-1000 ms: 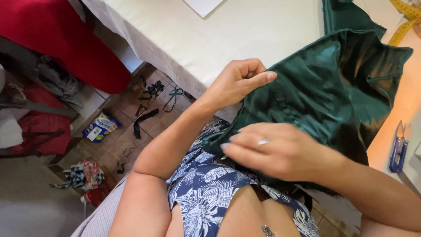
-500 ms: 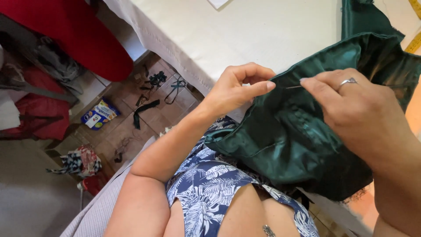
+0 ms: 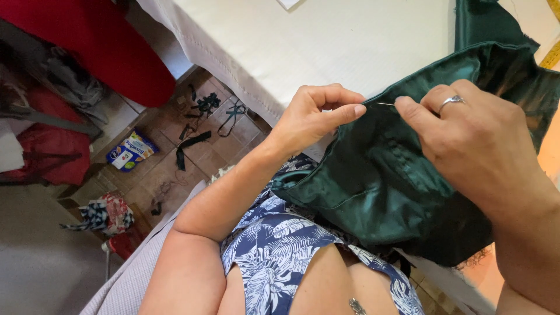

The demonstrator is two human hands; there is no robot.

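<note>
My right hand (image 3: 478, 146) has drawn closer, pinching a needle (image 3: 385, 104) beside my left hand (image 3: 318, 116), which clamps green satin fabric (image 3: 396, 192), centre frame

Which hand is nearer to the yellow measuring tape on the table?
Right. The right hand works at the green cloth, just below the measuring tape at the table's far right. The left hand is farther left.

single head-worn view, steeply downward, close over lap, table edge (image 3: 245, 87) and floor (image 3: 169, 175) beyond
</note>
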